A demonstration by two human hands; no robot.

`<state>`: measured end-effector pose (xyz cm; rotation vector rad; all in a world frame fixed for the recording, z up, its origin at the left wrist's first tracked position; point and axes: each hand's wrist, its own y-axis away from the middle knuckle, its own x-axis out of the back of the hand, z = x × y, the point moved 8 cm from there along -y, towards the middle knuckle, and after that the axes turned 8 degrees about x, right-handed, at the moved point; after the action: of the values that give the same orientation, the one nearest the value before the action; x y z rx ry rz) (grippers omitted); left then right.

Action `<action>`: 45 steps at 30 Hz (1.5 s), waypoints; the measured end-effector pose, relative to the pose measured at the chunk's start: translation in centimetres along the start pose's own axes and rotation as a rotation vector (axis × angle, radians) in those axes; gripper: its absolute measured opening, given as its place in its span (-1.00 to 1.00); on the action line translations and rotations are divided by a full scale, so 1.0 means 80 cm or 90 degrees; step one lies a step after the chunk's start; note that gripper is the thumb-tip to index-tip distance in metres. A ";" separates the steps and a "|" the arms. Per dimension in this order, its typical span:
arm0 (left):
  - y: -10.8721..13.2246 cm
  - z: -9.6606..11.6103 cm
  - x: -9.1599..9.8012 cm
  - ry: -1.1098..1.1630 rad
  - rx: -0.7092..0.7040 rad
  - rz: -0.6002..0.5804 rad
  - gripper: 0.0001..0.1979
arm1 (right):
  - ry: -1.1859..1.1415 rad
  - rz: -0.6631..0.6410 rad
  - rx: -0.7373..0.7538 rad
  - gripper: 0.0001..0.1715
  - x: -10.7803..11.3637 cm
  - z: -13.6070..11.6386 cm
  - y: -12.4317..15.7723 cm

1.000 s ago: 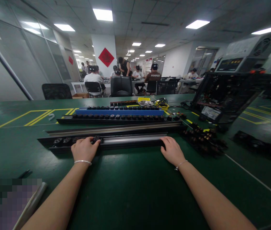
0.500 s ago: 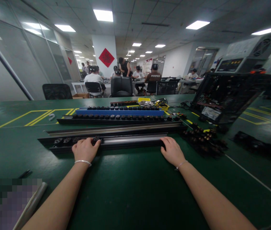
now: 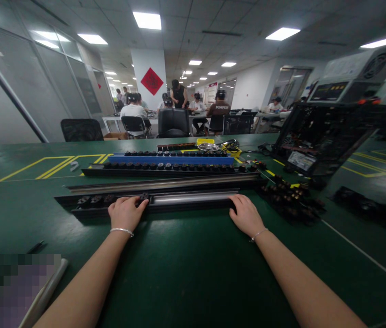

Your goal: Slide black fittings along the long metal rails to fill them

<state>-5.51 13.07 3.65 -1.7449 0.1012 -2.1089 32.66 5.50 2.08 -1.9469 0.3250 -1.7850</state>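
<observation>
Whereas the left hand [image 3: 127, 215] has slid slightly rightward along the near rail [image 3: 189, 199] since the earlier frame, the right hand [image 3: 246, 215] keeps its place. The block [image 3: 144, 197] by the left thumb has gone rightward too; the bare silver strip is shorter.

Left to right. Tabletop [image 3: 186, 278], near left corner: one pixelated item [image 3: 18, 291], a pale tube [image 3: 48, 287] along its side; one slim dark piece [image 3: 36, 247] just behind. Near rail: mid-tabletop, parallel to the far edge; four black blocks made out in its left part, others perhaps hidden by fingers. Left grip: fingers curled over the rail, thumb beside the rightmost block; cannot tell whether it pinches that block. Behind, toward the far edge: one dark rail [image 3: 165, 183], one black rail [image 3: 138, 172] and one blue rail [image 3: 170, 160], the last two lined with small dark parts, too small to count. Right grip: fingers and thumb closed about the near rail's right end. Farther right: one heap of dark parts [image 3: 292, 200], uncountable; one opened computer case [image 3: 301, 160] toward the right edge, one power supply [image 3: 341, 68] atop.
</observation>
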 end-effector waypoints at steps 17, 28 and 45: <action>0.008 0.014 -0.002 0.040 -0.055 0.004 -0.58 | 0.000 -0.016 -0.009 -0.54 0.002 -0.001 0.000; 0.013 0.026 -0.001 0.061 -0.110 0.003 -0.60 | 0.009 0.004 0.002 -0.55 0.002 -0.002 0.000; 0.022 0.040 -0.004 0.096 -0.185 -0.011 -0.60 | 0.021 -0.002 0.005 -0.55 0.001 -0.002 -0.001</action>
<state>-1.98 12.19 3.53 -1.7410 0.4582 -2.3318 32.52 5.50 2.16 -1.9163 0.3250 -1.8194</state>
